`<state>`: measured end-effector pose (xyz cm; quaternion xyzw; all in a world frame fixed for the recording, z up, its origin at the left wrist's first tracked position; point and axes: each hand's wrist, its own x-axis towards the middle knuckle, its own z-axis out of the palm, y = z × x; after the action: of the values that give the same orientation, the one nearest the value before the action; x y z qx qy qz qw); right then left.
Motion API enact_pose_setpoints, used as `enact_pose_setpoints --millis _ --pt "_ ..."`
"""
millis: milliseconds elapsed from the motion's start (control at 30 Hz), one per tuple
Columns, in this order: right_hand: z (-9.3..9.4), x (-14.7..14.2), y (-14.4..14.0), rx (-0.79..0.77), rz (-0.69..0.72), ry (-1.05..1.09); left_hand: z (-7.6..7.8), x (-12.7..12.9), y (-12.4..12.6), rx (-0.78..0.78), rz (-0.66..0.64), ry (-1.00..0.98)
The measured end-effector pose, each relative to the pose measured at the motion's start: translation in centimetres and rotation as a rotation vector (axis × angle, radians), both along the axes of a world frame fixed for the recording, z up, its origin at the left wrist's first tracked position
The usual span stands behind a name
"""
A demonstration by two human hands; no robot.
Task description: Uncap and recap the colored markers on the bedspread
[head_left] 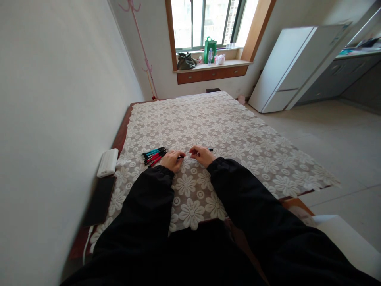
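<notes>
My left hand (172, 159) rests on the floral lace tablecloth (186, 184) with its fingers curled closed. A small dark piece (180, 157) shows at its fingertips, too small to name for certain. Just across from it, my right hand (203, 155) is closed in a pinch, and what its fingers hold, if anything, is hidden. Behind the right hand a short dark end with a little teal (210, 149) sticks out; whether the hand touches it I cannot tell. Beside my left hand lies a loose pile of several pens (154, 155), teal, red and black.
At the table's left edge, by the wall, are a white power bank (107, 163) and a black phone (100, 200) with a white cable (87, 244). A window sill (229, 63) with bags, a pink coat stand (139, 35) and a white fridge (285, 67) stand beyond the table.
</notes>
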<state>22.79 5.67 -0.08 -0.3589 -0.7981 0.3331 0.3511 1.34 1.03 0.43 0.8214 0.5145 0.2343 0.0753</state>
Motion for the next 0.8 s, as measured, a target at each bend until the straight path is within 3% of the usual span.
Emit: enact_pose_setpoints --millis 400,600,800 --pt "0.1 -0.09 -0.12 -0.047 -0.009 0.012 0.11 0.33 -0.38 -0.046 -0.079 -0.062" --pt "0.33 0.22 -0.06 0.065 -0.034 -0.164 -0.45 0.14 -0.01 -0.061 -0.064 -0.068" --pt "-0.06 0.22 0.0 0.087 0.074 -0.232 -0.13 0.07 -0.04 -0.037 -0.063 -0.045"
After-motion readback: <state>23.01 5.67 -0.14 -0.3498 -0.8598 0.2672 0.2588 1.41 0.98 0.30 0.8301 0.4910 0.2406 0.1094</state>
